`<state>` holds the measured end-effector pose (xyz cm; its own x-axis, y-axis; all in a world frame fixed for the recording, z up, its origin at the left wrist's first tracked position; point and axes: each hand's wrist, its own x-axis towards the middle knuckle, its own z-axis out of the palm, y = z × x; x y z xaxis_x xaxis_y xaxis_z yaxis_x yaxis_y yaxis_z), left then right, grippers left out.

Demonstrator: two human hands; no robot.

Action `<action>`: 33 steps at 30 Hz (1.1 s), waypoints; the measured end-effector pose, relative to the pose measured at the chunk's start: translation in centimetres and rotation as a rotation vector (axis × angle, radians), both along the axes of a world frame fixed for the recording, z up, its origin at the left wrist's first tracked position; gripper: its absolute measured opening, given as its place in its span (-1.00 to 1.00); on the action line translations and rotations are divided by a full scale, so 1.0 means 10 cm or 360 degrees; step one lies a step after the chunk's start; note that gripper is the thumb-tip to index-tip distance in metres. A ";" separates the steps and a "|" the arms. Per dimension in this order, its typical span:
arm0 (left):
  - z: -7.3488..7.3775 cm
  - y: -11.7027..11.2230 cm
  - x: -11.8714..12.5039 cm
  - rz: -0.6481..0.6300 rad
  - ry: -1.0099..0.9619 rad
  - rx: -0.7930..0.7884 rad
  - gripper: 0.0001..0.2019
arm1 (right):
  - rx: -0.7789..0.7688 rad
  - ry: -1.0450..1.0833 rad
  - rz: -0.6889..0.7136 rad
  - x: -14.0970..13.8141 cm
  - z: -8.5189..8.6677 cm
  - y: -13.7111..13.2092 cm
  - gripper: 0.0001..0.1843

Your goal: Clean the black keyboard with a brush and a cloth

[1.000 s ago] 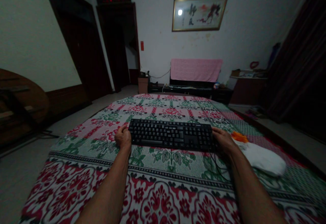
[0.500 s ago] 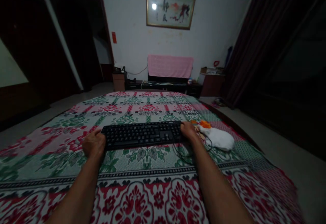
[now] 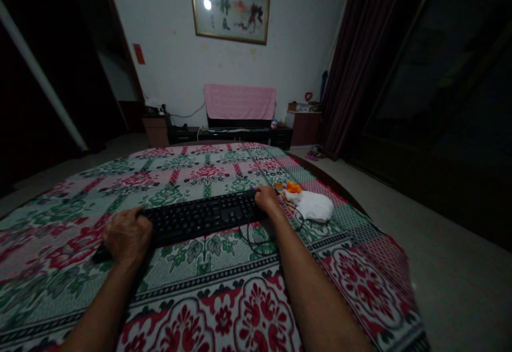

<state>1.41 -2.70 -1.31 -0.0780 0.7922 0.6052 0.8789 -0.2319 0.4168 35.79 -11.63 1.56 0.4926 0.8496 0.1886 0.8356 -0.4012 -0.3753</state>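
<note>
A black keyboard lies flat or nearly flat on the patterned cloth, angled with its right end farther from me. My left hand is closed around its left part, knuckles up. Left of that hand a dark piece sticks out; whether it is the keyboard's end or another thing I cannot tell. At the right end, my right hand grips the keyboard, fingers partly hidden. A thin black cable loops on the cloth near my right wrist. Just right of it rests a soft white bundle.
The red, green and white cloth covers a wide surface with a curved far edge. An orange item sits by the white bundle. Beyond stand a low black cabinet, a pink cloth and a framed picture on the wall.
The view has turned right. The keyboard now sits more slanted, its left side nearer to me. My left hand has come closer, and a dark piece now shows beside it.
</note>
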 end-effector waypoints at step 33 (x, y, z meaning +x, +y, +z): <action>-0.02 -0.17 0.37 -0.0161 0.0280 0.0041 -0.64 | -0.0193 0.0023 -0.0464 0.56 -0.09 -0.10 -0.58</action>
